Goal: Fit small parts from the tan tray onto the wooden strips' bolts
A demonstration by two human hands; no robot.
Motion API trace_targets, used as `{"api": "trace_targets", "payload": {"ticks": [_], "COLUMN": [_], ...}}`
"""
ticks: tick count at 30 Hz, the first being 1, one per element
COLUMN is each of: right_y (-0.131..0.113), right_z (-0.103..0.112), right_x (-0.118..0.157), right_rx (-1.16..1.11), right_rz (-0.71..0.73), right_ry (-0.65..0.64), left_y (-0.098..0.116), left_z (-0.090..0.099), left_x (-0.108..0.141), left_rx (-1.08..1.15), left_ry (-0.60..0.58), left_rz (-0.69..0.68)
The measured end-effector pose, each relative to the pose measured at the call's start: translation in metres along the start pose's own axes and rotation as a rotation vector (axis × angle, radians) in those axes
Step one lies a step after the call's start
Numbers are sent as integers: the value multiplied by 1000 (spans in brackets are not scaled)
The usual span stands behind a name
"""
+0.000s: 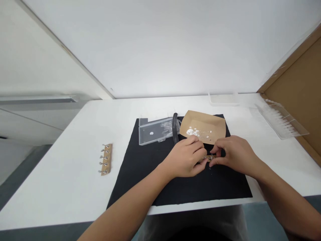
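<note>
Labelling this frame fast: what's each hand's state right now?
Left hand: closed, holding the small brown strip.
Right hand: thumb and finger at the strip; whether its grip is closed cannot be told.

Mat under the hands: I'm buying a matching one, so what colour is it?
The mat is black, best seen in the head view.

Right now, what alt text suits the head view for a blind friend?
The left hand holds a strip with metal parts, the right hand at its other end, over a black mat. Beyond are a tray with white bits and a clear case; a second strip lies far left.
</note>
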State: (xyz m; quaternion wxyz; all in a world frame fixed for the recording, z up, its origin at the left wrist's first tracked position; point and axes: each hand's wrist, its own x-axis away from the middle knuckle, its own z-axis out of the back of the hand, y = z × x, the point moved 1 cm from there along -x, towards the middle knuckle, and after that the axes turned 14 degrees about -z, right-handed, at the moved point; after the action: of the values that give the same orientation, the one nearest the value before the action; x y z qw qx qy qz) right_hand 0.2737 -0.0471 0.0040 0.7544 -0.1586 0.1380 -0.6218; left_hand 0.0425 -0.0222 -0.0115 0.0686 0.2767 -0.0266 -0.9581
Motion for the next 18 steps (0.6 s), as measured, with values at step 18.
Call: {"api": "trace_targets", "payload": {"ticks": [18], "right_y": [-19], "right_z": [7], "right_x": [6], "right_rx": [59], "right_rz": [-368], "right_ry": [-150], "left_y": [1], "left_z": [-1], "left_x": [0], "left_rx": [-26], "left_ry": [20], "left_rz": [8]}}
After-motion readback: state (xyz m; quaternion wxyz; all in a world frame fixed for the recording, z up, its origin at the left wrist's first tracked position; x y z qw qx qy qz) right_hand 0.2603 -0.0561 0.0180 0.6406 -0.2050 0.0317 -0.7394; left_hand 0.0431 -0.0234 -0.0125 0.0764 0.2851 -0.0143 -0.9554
